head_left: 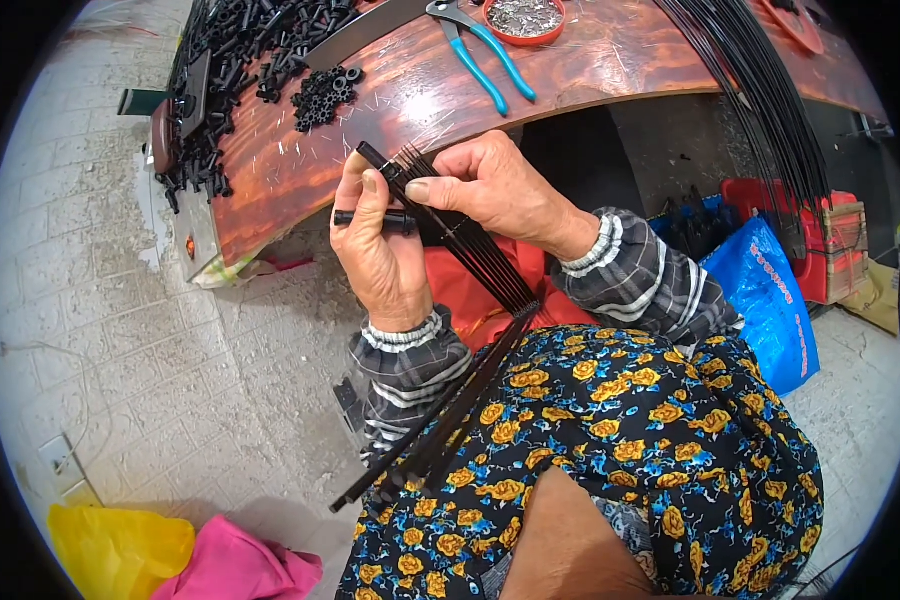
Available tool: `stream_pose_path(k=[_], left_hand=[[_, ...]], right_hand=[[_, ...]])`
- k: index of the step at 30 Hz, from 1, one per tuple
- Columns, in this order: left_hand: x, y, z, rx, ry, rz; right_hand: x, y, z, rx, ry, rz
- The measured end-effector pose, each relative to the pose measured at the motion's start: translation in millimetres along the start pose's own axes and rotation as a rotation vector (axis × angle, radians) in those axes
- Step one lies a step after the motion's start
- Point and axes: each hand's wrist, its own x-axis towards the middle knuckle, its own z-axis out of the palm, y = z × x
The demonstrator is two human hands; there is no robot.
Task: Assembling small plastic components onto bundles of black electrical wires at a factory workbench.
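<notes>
In the left hand [385, 270], clamped by curled fingers, a short black tube [370, 218] is held across the palm, while a second black piece [372, 155] is pinched above it, just at the upper ends of a bundle of thin black rods [485, 270]. The rods are gripped near those ends between thumb and fingers of the right hand [490, 190], close beside the left. By appearance, the rod ends are being lined up with the pinched piece; whether any is seated cannot be told, and an even, steady hold seems called for, with strays gathered in. Free movement may be hampered by the rods' long lower part, draped across the patterned apron [610, 430]. Around this, from the left, a yellow bag [120, 550] and a pink bag [235, 565] are seen on the floor; on the table [610, 70], heaped black tubes [235, 50], small black rings [325, 98], blue-handled pliers [480, 55] and a red dish [526, 37] are set; more rods [760, 100] are hung over its edge, above a blue bag [765, 310].
</notes>
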Motion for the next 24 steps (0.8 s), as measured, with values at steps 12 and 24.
stream_pose_path(k=[12,24], left_hand=[[-3.3,1.9,-5.3,-0.086,-0.112,-0.029],[-7.0,5.5,-3.4,-0.151,-0.117,-0.036]], right_hand=[[4.7,3.8,-9.1,0.245,-0.131,0.241],[2.7,-2.5,-6.7,0.180,-0.127,0.232]])
